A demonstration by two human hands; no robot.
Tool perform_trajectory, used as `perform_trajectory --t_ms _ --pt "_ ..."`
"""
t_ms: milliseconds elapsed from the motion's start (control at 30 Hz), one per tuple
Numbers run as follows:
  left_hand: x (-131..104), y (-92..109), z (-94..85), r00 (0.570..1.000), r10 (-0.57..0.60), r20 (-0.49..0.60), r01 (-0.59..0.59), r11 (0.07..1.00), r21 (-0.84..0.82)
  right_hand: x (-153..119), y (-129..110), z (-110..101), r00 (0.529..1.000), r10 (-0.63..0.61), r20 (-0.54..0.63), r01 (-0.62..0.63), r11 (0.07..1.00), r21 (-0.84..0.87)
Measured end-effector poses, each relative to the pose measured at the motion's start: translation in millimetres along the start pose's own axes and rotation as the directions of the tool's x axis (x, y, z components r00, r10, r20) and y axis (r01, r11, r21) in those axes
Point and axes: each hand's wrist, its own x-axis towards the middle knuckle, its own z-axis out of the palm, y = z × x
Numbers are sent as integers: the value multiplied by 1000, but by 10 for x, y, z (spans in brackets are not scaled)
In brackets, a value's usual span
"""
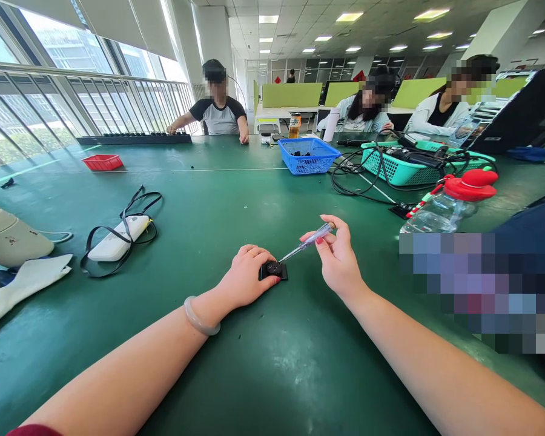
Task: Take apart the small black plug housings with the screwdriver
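On the green table (200,212) in front of me lies a small black square part (275,269) with a round raised middle. My left hand (249,275) holds it down, thumb and fingers closed around its left side and partly hiding it. In my right hand (338,257) is a screwdriver (311,240) with a clear purplish handle, gripped between thumb and fingers. It slants down to the left, and its metal tip meets or nearly meets the black part's upper edge. Whether a screw sits under the tip is too small to tell.
Left of my hands lie a white device with a black strap (120,238) and a white cloth (25,287). Farther off are a red tray (102,161), a blue basket (309,156) and a teal basket (390,168) of cables. A red-lidded bottle (452,203) stands right. Several people sit beyond.
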Motion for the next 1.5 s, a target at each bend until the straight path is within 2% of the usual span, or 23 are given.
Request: perform_trajectory --t_ms 433,1000,1200,1500 --pt "6 -19 6 1000 -12 3 12 1000 -12 55 41 -19 995 81 -65 -79 996 28" --pt "7 9 -15 998 -44 33 44 999 -5 66 39 -26 991 133 -22 -129 985 118" --pt "11 3 -22 998 -41 49 42 999 -21 63 3 -33 973 228 -17 -226 970 84" --pt "11 -28 -21 997 -28 72 30 999 -28 91 8 -32 965 259 -33 -253 959 132"
